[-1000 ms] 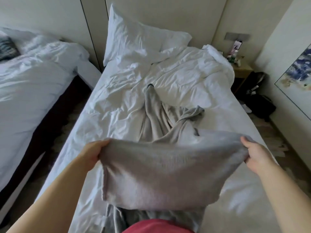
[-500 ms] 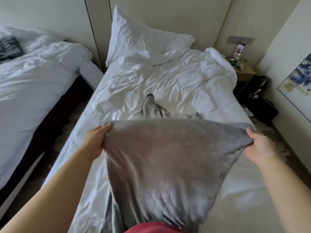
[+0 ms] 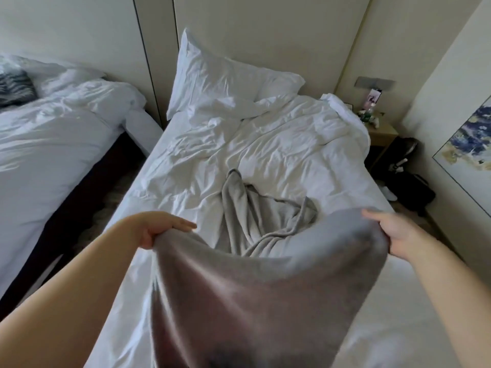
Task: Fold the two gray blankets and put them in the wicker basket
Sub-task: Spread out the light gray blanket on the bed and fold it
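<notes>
I hold one gray blanket [image 3: 255,301] up in front of me over the foot of the bed. My left hand [image 3: 159,229] grips its upper left corner and my right hand [image 3: 390,232] grips its upper right corner. Its top edge sags between my hands and the cloth hangs down out of the frame. The second gray blanket [image 3: 255,211] lies crumpled on the white sheet just beyond, in the middle of the bed. No wicker basket is in view.
The bed [image 3: 279,144] has a rumpled white duvet and a pillow [image 3: 225,81] at the headboard. A second bed [image 3: 53,144] stands to the left across a narrow gap. A nightstand [image 3: 382,131] and dark bags [image 3: 409,187] sit at the right by the wall.
I raised the blanket and spread it taut, then let its top edge drop and sag. The crumpled blanket behind it has come back into sight.
</notes>
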Tool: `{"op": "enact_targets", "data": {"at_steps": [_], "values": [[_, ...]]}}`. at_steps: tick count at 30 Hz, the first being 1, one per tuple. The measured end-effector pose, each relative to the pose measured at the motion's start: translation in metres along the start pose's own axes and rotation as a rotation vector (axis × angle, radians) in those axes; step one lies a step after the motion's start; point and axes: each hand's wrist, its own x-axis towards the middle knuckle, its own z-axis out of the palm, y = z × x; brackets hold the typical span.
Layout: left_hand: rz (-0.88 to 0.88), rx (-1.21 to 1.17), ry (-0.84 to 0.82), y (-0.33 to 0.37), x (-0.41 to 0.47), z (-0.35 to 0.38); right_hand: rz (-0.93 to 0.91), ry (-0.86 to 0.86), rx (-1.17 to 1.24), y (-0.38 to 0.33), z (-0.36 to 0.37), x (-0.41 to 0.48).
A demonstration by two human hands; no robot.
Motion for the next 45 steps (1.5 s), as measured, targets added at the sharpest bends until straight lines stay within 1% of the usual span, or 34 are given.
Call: {"op": "enact_targets", "data": {"at_steps": [1, 2, 3, 4, 5, 6, 7, 8, 10, 12, 14, 16, 18, 20, 21, 22, 24, 27, 31, 35, 37, 39, 42, 43, 45], "values": [[0.211, -0.119, 0.098, 0.019, 0.000, 0.000, -0.176, 0.051, 0.133, -0.023, 0.002, 0.002], [0.431, -0.285, 0.207, 0.036, -0.002, 0.002, -0.327, 0.069, 0.285, -0.043, 0.004, 0.002], [0.608, -0.457, 0.281, 0.049, -0.006, 0.004, -0.432, 0.065, 0.439, -0.058, 0.003, 0.003], [0.735, -0.609, 0.307, 0.058, -0.009, 0.006, -0.482, 0.042, 0.578, -0.065, 0.002, 0.003], [0.804, -0.717, 0.303, 0.062, -0.008, 0.007, -0.501, 0.012, 0.655, -0.066, -0.002, 0.004], [0.818, -0.743, 0.309, 0.060, -0.003, 0.009, -0.495, -0.016, 0.661, -0.061, -0.004, 0.006], [0.794, -0.688, 0.344, 0.055, 0.002, 0.012, -0.477, 0.005, 0.586, -0.052, -0.006, 0.007], [0.742, -0.581, 0.400, 0.047, 0.011, 0.015, -0.425, 0.057, 0.459, -0.038, -0.007, 0.011], [0.601, -0.356, 0.531, 0.024, 0.029, 0.021, -0.295, 0.172, 0.219, -0.003, -0.005, 0.020], [0.458, -0.239, 0.572, -0.008, 0.047, 0.028, -0.104, 0.221, 0.165, 0.043, -0.008, 0.038], [0.276, -0.128, 0.557, -0.049, 0.063, 0.035, 0.210, 0.183, 0.077, 0.095, -0.005, 0.046], [0.067, 0.022, 0.483, -0.095, 0.075, 0.042, 0.430, 0.116, -0.164, 0.149, -0.005, 0.048], [-0.138, 0.117, 0.428, -0.141, 0.081, 0.050, 0.596, 0.040, -0.336, 0.196, -0.010, 0.040], [-0.286, 0.121, 0.386, -0.181, 0.082, 0.056, 0.724, 0.036, -0.451, 0.237, -0.016, 0.033], [-0.333, 0.117, 0.369, -0.196, 0.080, 0.059, 0.770, 0.048, -0.467, 0.254, -0.018, 0.030], [-0.355, 0.102, 0.358, -0.207, 0.080, 0.060, 0.801, 0.050, -0.458, 0.267, -0.019, 0.028], [-0.363, 0.061, 0.333, -0.219, 0.080, 0.061, 0.803, 0.062, -0.408, 0.285, -0.017, 0.028], [-0.307, 0.081, 0.347, -0.223, 0.090, 0.064, 0.752, 0.104, -0.298, 0.294, -0.012, 0.039], [-0.214, 0.199, 0.480, -0.216, 0.116, 0.073, 0.670, 0.200, -0.159, 0.302, -0.006, 0.060], [-0.076, 0.453, 0.445, -0.209, 0.149, 0.087, 0.639, 0.249, -0.041, 0.306, 0.001, 0.082], [-0.044, 0.546, 0.421, -0.205, 0.165, 0.095, 0.631, 0.258, 0.027, 0.306, 0.004, 0.093], [-0.060, 0.597, 0.388, -0.199, 0.178, 0.101, 0.616, 0.300, 0.072, 0.302, 0.006, 0.104], [-0.068, 0.579, 0.371, -0.192, 0.191, 0.104, 0.577, 0.389, 0.141, 0.296, 0.006, 0.124], [-0.058, 0.552, 0.382, -0.190, 0.195, 0.105, 0.585, 0.369, 0.174, 0.293, 0.007, 0.130], [-0.044, 0.475, 0.393, -0.184, 0.200, 0.107, 0.647, 0.241, 0.196, 0.282, 0.011, 0.140]]}}
